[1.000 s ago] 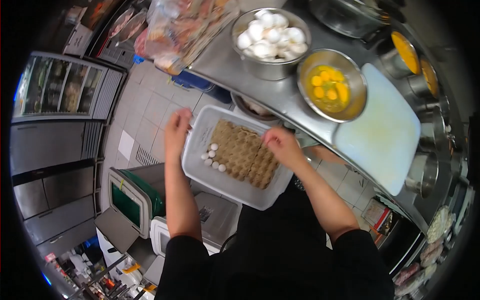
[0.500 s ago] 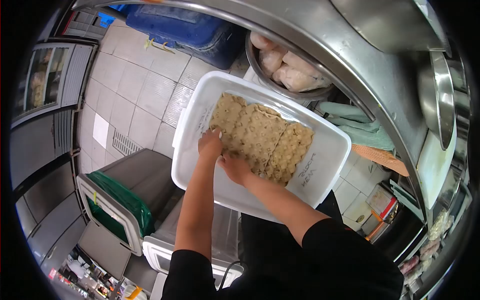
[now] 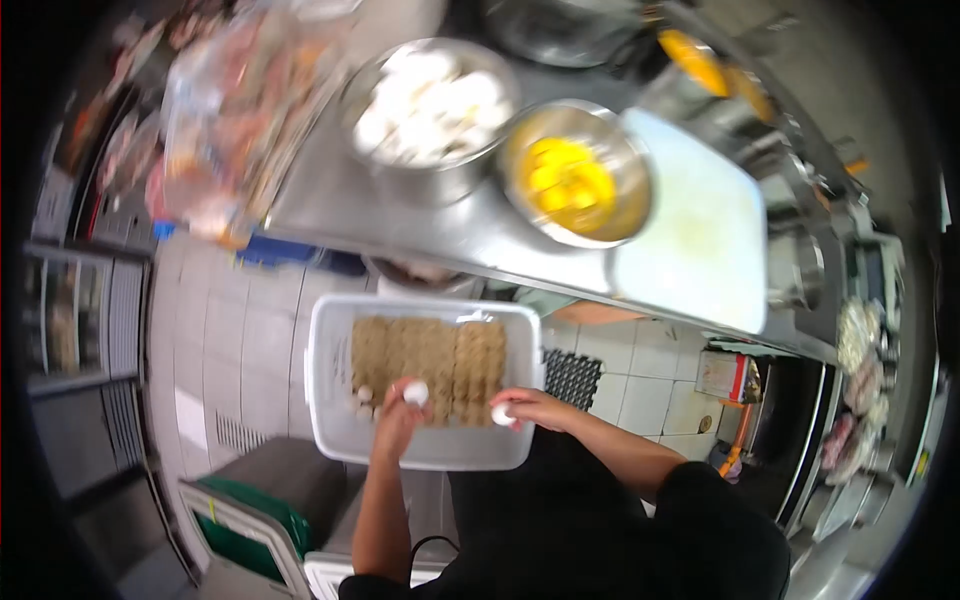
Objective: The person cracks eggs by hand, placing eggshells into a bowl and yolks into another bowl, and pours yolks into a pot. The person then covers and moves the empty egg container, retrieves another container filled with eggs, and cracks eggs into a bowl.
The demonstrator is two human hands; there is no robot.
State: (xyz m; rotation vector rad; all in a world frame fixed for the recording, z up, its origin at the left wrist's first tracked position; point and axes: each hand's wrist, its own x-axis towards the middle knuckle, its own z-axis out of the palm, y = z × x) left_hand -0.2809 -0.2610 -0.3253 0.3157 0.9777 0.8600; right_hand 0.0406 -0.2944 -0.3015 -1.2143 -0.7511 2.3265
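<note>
My left hand [image 3: 398, 418] is closed on a white egg [image 3: 416, 393] above the egg trays. Over the right side of the white plastic tub [image 3: 330, 440], my right hand [image 3: 537, 408] grips another white egg [image 3: 503, 413]. Brown egg trays [image 3: 430, 355] lie in the tub, with a few eggs [image 3: 365, 395] at their left edge. On the metal counter stand a steel pot of white eggs or shells [image 3: 430, 105], too blurred to tell which, and a steel bowl [image 3: 632, 180] holding yellow yolks [image 3: 568, 185].
A white cutting board [image 3: 690, 230] lies on the counter [image 3: 330, 190], right of the bowl. Bagged meat [image 3: 240, 110] is at the upper left. Below the tub at left stands a bin with a green liner [image 3: 265, 515]. A black mat [image 3: 572, 378] lies on the floor.
Both hands have come up from the trays, each now with an egg, and have moved apart. The view has shifted from close over the tub to show the counter again.
</note>
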